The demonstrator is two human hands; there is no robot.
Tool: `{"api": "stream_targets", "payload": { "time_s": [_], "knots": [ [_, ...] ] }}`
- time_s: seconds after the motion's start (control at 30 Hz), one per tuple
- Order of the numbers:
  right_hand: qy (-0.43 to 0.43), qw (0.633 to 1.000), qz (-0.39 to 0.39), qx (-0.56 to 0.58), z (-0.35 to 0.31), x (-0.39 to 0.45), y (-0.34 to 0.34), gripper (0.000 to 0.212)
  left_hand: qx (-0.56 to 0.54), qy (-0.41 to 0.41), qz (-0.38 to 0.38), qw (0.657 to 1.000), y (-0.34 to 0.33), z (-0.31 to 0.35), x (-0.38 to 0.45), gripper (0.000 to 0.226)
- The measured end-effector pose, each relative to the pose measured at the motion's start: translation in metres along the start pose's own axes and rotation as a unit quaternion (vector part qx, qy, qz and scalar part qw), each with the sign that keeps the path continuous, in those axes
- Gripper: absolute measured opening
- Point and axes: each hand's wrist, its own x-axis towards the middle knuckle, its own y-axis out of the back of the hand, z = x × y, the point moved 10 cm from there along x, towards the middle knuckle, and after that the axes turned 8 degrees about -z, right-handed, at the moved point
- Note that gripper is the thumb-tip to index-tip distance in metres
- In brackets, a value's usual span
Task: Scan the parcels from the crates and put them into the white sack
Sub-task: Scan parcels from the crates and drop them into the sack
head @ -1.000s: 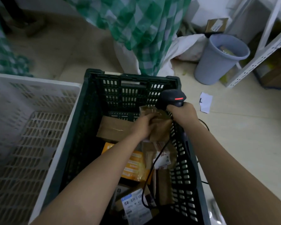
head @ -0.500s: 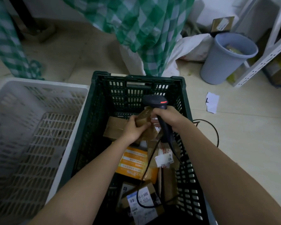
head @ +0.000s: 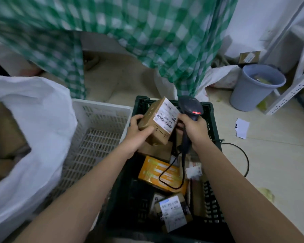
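My left hand grips a small brown cardboard parcel with a white barcode label, lifted above the dark green crate. My right hand holds a black barcode scanner by its handle, its head right beside the parcel's label and its red light on. Down in the crate lie more parcels: an orange box, brown boxes and a labelled packet. The scanner's cable loops over them. The white sack stands open at the left, with brown parcels showing inside.
A white slatted crate sits between the sack and the green crate. A green checked cloth hangs behind. A grey bucket, white metal shelving and a paper scrap are on the floor at the right.
My left hand has lifted the brown parcel out of the crate and turned its label up. The scanner has come beside it. The view has swung left, bringing the white sack in.
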Motion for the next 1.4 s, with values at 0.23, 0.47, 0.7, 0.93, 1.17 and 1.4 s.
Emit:
{"api": "stream_targets", "payload": {
  "time_s": [0.23,0.47,0.7,0.93,1.17,1.4],
  "knots": [
    [0.056,0.996,-0.019,0.068,-0.047,-0.076,-0.059,0.025,-0.005,-0.076,-0.033,0.997,0.038,0.046,-0.096,0.068],
    [0.096,0.995,-0.026,0.023,-0.037,-0.121,-0.092,0.027,0.05,-0.002,-0.022,0.998,0.064,0.018,-0.137,0.079],
    [0.127,0.99,-0.032,-0.049,-0.033,-0.118,-0.1,0.023,0.058,-0.02,-0.019,0.998,0.091,0.008,-0.132,0.065],
    [0.115,0.978,-0.122,-0.125,-0.031,-0.1,-0.089,0.036,0.15,-0.023,-0.097,0.984,0.094,0.013,-0.13,0.063],
    [-0.01,0.949,-0.284,-0.138,0.005,-0.108,-0.112,0.051,0.138,-0.028,-0.122,0.983,0.097,0.015,-0.131,0.06],
    [-0.072,0.921,-0.36,-0.129,0.025,-0.121,-0.122,0.045,0.075,-0.091,-0.076,0.99,0.107,0.029,-0.13,0.056]
  ]
}}
